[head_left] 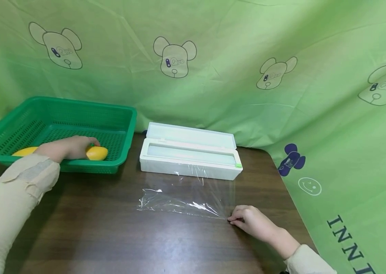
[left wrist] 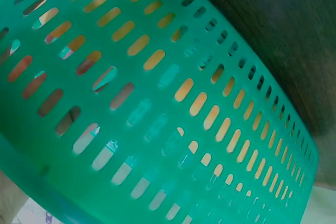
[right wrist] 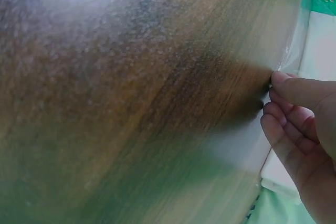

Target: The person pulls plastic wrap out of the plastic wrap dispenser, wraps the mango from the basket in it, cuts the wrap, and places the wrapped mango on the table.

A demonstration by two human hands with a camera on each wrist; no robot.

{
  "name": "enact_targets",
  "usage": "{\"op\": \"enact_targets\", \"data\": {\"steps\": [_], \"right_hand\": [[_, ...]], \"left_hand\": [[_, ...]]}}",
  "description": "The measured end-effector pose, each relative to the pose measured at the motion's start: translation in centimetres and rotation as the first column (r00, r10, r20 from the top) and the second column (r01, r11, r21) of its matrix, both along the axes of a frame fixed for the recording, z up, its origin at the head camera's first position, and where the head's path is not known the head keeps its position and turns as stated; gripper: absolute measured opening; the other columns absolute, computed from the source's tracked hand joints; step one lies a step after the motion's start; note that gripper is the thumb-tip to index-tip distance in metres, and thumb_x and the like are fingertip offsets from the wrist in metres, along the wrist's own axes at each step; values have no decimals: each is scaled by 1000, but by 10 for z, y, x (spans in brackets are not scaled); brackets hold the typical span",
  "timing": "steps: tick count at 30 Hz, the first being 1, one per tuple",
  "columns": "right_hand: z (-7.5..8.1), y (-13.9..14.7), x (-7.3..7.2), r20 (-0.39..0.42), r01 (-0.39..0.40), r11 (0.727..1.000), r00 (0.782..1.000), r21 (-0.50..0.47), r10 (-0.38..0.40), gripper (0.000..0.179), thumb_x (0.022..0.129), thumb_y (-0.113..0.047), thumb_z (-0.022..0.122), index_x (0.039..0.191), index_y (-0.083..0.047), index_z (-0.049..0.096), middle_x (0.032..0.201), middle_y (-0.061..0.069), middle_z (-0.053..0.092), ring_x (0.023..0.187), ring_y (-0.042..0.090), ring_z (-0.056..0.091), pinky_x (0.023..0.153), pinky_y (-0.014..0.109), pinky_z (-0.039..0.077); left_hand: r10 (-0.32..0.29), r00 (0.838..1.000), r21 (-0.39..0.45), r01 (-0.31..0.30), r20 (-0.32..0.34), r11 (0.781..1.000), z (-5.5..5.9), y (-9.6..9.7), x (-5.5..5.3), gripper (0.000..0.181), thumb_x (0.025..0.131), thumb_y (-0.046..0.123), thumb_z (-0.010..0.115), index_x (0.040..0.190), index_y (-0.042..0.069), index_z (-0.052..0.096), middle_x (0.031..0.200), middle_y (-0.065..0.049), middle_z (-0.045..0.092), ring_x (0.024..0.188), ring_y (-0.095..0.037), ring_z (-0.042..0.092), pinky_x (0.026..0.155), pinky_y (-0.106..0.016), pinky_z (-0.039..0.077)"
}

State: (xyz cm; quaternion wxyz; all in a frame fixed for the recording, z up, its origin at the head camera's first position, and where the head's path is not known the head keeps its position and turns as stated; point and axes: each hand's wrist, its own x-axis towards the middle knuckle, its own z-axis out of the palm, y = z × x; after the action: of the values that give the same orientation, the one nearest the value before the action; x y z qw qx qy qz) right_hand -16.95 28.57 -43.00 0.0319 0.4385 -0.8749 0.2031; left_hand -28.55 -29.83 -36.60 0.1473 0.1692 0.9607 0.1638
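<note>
My left hand reaches over the near rim of a green plastic basket and grips a yellow lemon, fingers curled over its far side. Another yellow piece lies behind the wrist, partly hidden. The basket's slotted wall fills the left wrist view, with yellow showing through its holes. Near the table's right side, my right hand pinches the corner of a clear sheet of cling film between thumb and fingertips. The film runs back to a white dispenser box, whose lid stands up.
A dark wooden table carries the basket at the left and the box at the back middle. Behind and to the right hangs a green curtain with printed bear heads. A small green slider sits on the box's right end.
</note>
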Motion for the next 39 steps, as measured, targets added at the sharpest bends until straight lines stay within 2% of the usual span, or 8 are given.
{"op": "enact_targets", "data": {"steps": [4, 9, 13, 19, 30, 35, 39], "right_hand": [[1, -1, 1, 18, 12, 1000, 1000, 14, -12, 16, 81, 8, 80, 90, -5, 80, 84, -6, 68, 80, 5, 66, 70, 21, 55], [1, -2, 2, 31, 26, 1000, 999, 11, -27, 16, 80, 9, 79, 90, -4, 80, 84, -6, 68, 80, 7, 67, 70, 22, 56], [0, -3, 4, 51, 40, 999, 998, 11, -40, 16, 81, 9, 79, 90, -4, 81, 84, -6, 68, 80, 7, 67, 70, 23, 56], [-1, -3, 5, 57, 43, 999, 997, 14, -44, 14, 82, 8, 78, 90, -4, 81, 84, -6, 68, 81, 7, 67, 72, 24, 57], [0, -2, 4, 50, 55, 998, 997, 10, -55, 14, 82, 8, 78, 88, -4, 80, 84, -6, 68, 81, 7, 68, 72, 24, 57], [1, -3, 5, 52, 51, 999, 997, 7, -51, 15, 81, 9, 78, 88, -4, 80, 83, -6, 68, 81, 7, 68, 72, 23, 57], [2, -4, 5, 59, 61, 998, 996, 8, -61, 14, 82, 9, 78, 88, -4, 80, 83, -5, 69, 81, 7, 67, 71, 23, 56]], "left_hand": [[12, 997, 37, -9, -78, 999, 7, -1, 4, 61, 81, 1, 82, 133, -13, 53, 116, -31, 62, 95, -38, 59, 82, -57, 50], [48, 985, 83, -34, -166, 996, 24, 1, 10, 71, 81, 10, 85, 140, -9, 51, 125, -33, 58, 98, -39, 56, 80, -57, 48], [65, 977, 95, -47, -201, 994, 36, 5, 16, 71, 83, 14, 84, 143, -6, 51, 130, -33, 55, 100, -40, 54, 79, -57, 48], [78, 965, 127, -47, -250, 991, 48, 18, 29, 72, 85, 18, 84, 146, 0, 51, 132, -31, 53, 103, -40, 53, 79, -57, 48], [68, 933, 171, -7, -353, 985, 70, 74, 55, 70, 82, 13, 87, 145, 7, 57, 130, -24, 52, 107, -40, 57, 85, -57, 51], [30, 921, 196, 51, -389, 979, 72, 101, 67, 70, 81, 11, 86, 144, 7, 57, 129, -22, 53, 105, -39, 59, 86, -56, 52], [-28, 913, 220, 127, -407, 967, 65, 122, 72, 67, 81, 10, 86, 143, 7, 59, 126, -20, 56, 104, -36, 60, 86, -53, 53]]}}
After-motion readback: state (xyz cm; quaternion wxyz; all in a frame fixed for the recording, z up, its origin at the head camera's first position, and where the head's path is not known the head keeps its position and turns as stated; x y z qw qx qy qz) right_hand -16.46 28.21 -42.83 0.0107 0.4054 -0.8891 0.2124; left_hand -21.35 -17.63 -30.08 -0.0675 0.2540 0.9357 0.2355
